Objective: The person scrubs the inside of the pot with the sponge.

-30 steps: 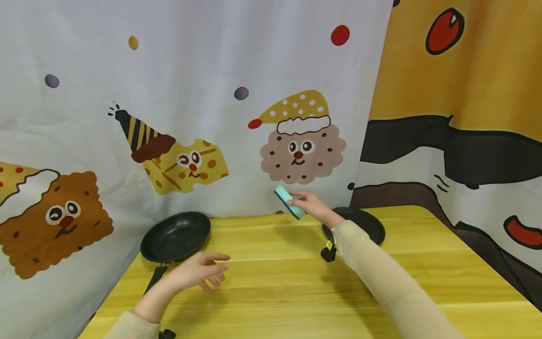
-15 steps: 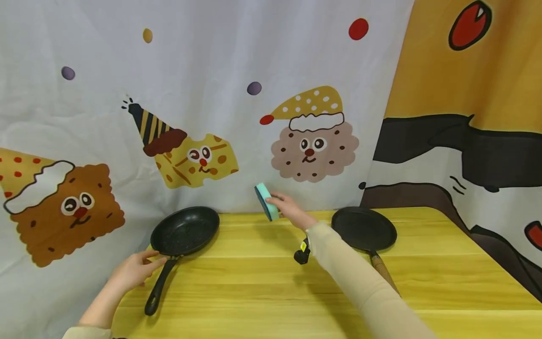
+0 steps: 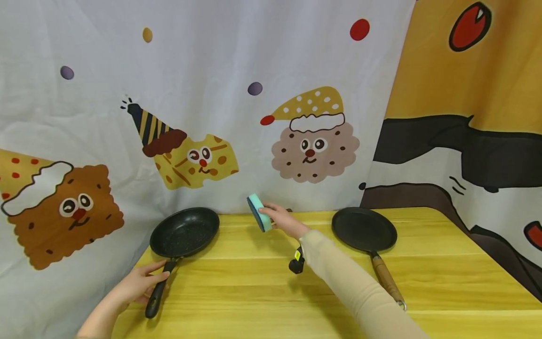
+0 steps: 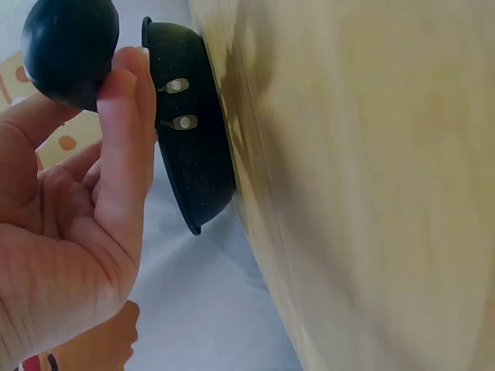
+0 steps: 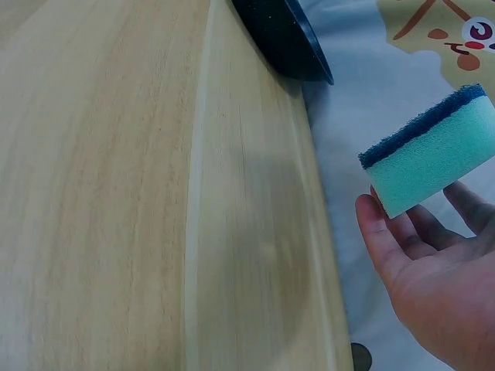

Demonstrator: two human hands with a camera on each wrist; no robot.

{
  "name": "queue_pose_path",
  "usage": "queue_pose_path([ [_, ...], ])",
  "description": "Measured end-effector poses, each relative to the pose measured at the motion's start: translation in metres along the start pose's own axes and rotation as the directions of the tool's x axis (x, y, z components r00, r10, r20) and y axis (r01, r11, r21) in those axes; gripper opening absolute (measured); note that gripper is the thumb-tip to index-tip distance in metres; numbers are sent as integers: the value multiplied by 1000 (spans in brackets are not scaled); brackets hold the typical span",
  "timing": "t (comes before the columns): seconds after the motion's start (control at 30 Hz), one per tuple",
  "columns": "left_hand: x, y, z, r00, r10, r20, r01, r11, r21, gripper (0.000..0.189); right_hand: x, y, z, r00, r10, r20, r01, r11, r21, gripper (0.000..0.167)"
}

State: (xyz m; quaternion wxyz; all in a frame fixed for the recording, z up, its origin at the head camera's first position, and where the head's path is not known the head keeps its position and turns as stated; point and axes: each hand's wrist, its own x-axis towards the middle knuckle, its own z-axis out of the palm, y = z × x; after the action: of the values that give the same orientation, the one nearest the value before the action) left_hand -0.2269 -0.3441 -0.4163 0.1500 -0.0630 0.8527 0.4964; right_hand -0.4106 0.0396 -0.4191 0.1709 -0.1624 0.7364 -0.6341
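Note:
A black frying pan (image 3: pixel 184 233) stands at the left of the table, its handle toward me. My left hand (image 3: pixel 139 284) grips that black handle (image 3: pixel 156 293) from the left, thumb and fingers on either side; in the left wrist view the handle's rounded end (image 4: pixel 71 50) is close to the camera. Over the back of the table, my right hand (image 3: pixel 282 219) holds a two-layer scrubbing sponge (image 3: pixel 259 213). Its soft side is mint green and its scouring side (image 5: pixel 421 125) dark blue. Thumb and fingers pinch the green part, and the dark side faces left toward the pan.
A flat black griddle pan (image 3: pixel 364 229) with a wooden handle (image 3: pixel 387 278) lies at the right, beyond my right forearm. The wooden table (image 3: pixel 237 301) ends at a printed cloth (image 3: pixel 245 141) hung behind it. A black wrist camera (image 3: pixel 296 264) hangs below my right wrist.
My left hand has moved left from above the table and taken hold of the frying pan's handle. My right hand has carried the sponge leftward and slightly down.

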Motion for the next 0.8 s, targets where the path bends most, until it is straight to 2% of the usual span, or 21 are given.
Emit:
queue_pose_path([
  [0.2, -2, 4, 7, 997, 72, 19, -72, 997, 22, 79, 1, 0, 8, 1000, 4, 14, -5, 998, 55, 74],
  [0.4, -3, 7, 19, 992, 111, 55, -113, 993, 30, 76, 1, 0, 28, 999, 21, 31, -25, 989, 146, 74],
  [0.53, -5, 13, 30, 989, 129, 78, -132, 990, 45, 73, 0, -2, 43, 999, 20, 42, -27, 987, 159, 71],
  [0.8, -16, 29, 49, 988, 142, 65, -149, 981, 126, 72, 5, -8, 72, 999, -36, 27, 30, 982, 188, 67],
])
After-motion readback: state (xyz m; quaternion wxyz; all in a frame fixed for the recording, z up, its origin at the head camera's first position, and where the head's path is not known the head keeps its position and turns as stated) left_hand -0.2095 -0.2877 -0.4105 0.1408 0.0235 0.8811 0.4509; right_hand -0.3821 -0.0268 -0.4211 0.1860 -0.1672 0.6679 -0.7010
